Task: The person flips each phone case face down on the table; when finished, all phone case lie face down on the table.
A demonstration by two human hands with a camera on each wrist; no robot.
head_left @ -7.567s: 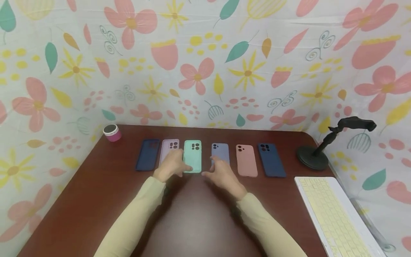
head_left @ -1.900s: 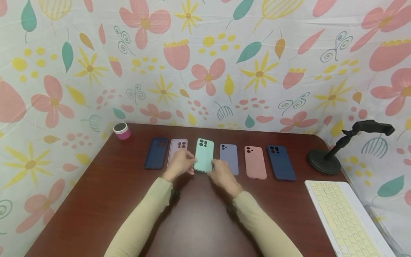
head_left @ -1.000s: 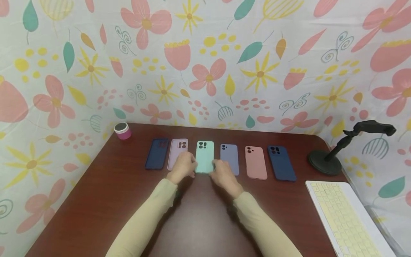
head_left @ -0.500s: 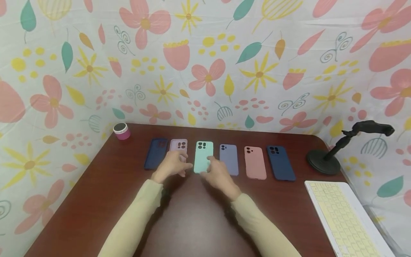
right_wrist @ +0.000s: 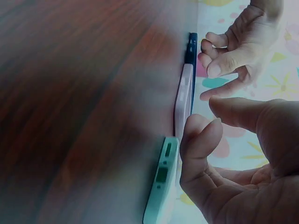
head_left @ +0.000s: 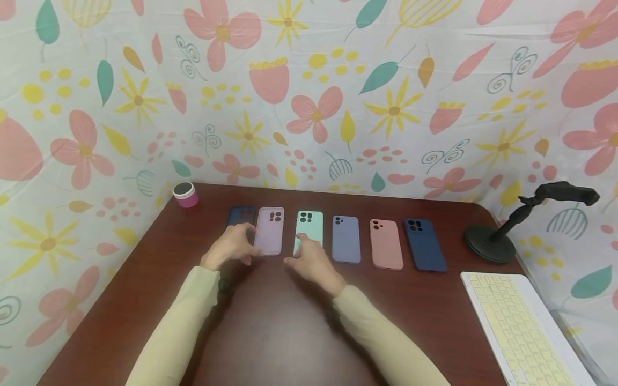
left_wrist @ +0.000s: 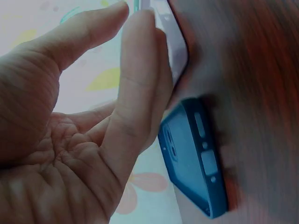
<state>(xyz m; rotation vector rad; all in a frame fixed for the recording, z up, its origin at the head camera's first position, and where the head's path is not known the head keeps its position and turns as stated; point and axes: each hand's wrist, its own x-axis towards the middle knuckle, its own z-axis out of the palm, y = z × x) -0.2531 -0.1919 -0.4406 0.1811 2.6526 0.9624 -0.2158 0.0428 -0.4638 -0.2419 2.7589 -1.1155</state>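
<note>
Both left hand [head_left: 232, 245] and right hand [head_left: 314, 262] are hovering loosely, gripping nothing. Lilac phone case [head_left: 269, 235] is lying between, long axis pointing away, left hand nearer.

Pale-sleeved forearms [head_left: 176, 316] extend up from bottom edge. Left hand [head_left: 232, 246] left of frame centre, right hand [head_left: 315, 264] near centre — both with fingers [right_wrist: 201, 142] loosely bent.

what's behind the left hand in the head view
Behind the left hand is the leftmost dark blue phone case: its upper part shows, but its lower part is covered in that view.
</note>
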